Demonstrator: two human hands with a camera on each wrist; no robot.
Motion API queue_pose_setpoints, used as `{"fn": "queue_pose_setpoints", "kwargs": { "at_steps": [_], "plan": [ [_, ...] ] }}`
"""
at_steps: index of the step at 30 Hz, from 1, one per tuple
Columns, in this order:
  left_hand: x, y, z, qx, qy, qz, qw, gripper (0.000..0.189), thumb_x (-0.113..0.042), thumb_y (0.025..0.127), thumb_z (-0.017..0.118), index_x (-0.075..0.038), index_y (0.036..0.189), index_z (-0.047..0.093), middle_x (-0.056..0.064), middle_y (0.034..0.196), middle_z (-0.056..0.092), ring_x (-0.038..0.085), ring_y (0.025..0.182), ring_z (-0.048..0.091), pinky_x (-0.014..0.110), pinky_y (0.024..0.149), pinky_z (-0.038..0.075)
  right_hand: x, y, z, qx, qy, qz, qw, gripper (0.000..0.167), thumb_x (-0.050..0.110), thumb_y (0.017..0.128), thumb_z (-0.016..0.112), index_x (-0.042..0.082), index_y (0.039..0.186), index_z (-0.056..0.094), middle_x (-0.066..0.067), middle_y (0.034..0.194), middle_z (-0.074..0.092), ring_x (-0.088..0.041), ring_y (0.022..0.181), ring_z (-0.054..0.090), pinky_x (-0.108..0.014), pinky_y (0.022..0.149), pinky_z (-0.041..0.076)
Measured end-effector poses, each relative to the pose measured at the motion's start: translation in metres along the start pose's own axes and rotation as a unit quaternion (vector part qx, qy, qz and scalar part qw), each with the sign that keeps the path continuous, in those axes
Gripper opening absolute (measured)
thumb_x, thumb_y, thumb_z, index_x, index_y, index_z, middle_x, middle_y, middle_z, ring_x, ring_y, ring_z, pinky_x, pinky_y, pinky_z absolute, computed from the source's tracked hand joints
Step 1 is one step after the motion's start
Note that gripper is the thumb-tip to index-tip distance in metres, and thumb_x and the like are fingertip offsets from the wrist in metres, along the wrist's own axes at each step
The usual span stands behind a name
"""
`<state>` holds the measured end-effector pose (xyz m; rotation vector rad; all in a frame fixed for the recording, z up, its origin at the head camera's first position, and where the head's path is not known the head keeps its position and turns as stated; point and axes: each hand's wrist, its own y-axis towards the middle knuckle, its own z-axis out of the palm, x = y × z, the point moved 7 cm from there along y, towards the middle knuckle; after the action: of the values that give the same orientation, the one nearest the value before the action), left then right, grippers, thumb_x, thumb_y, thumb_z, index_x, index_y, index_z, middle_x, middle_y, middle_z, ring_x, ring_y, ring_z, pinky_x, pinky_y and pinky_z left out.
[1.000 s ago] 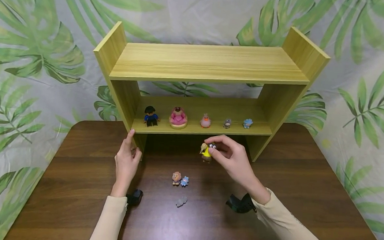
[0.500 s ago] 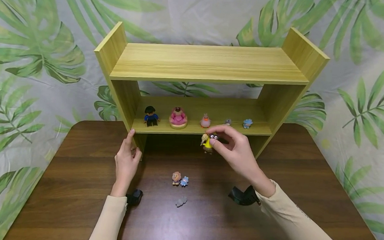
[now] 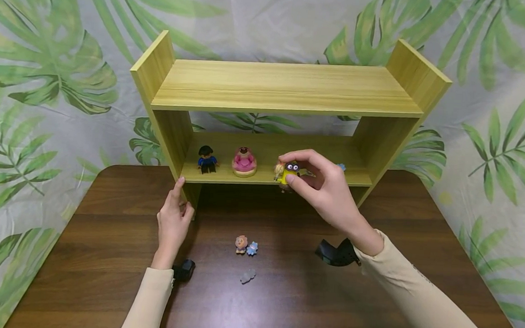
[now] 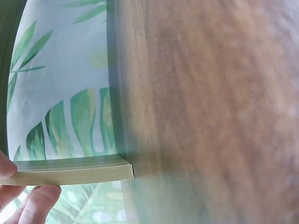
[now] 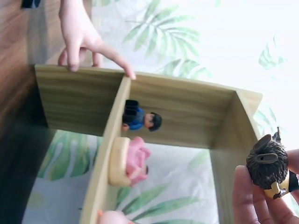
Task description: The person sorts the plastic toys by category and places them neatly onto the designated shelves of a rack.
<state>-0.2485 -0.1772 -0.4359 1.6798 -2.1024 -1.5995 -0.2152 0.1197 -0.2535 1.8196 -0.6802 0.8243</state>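
My right hand [image 3: 330, 191] pinches a small yellow-and-brown toy figurine [image 3: 286, 176] with big round eyes between thumb and fingertips. In the head view it overlaps the front edge of the middle shelf [image 3: 225, 181]. The right wrist view shows the figurine's dark, furry-textured back [image 5: 268, 163]. My left hand [image 3: 173, 224] touches the lower left front edge of the wooden shelf unit, its index finger extended to the shelf corner. Left of the figurine stand a pink bear toy [image 3: 244, 162] and a blue-shirted toy figure [image 3: 207, 159]. My right hand hides most of the toys further right.
On the brown table [image 3: 103, 254] stand a lion-like toy [image 3: 241, 244] and a small blue toy [image 3: 252, 248] side by side. A grey toy [image 3: 247, 276] lies nearer me. The unit's upper board [image 3: 280, 87] spans above the middle shelf.
My right hand has raised the figurine from below the middle shelf up to its front edge, now covering the pinkish bird-like toy and the small grey toy. My left hand has stayed put.
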Motion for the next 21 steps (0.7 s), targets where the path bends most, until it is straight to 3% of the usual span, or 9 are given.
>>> {"fn": "queue_pose_setpoints", "kwargs": {
  "at_steps": [12,21],
  "plan": [
    [-0.002,0.000,-0.001,-0.002,0.001,0.008,1.0000,0.084,0.013,0.082,0.055,-0.032,0.148,0.029,0.013,0.084,0.047,0.021,0.058,0.043,0.038,0.052,0.034,0.018,0.022,-0.001,0.007,0.000,-0.022,0.9997,0.028,-0.010,0.088,0.059,-0.008,0.115,0.058,-0.014,0.117,0.059,-0.024,0.102,0.057,-0.033,0.082,0.050],
    [-0.001,-0.001,0.000,-0.001,0.002,0.006,1.0000,0.084,0.014,0.082,0.055,-0.032,0.148,0.029,0.013,0.083,0.046,0.021,0.060,0.042,0.039,0.053,0.035,0.028,0.040,0.005,0.023,0.015,-0.044,0.9987,0.026,-0.009,0.088,0.060,-0.008,0.114,0.058,-0.013,0.108,0.061,-0.024,0.084,0.060,-0.033,0.071,0.052]
  ]
}}
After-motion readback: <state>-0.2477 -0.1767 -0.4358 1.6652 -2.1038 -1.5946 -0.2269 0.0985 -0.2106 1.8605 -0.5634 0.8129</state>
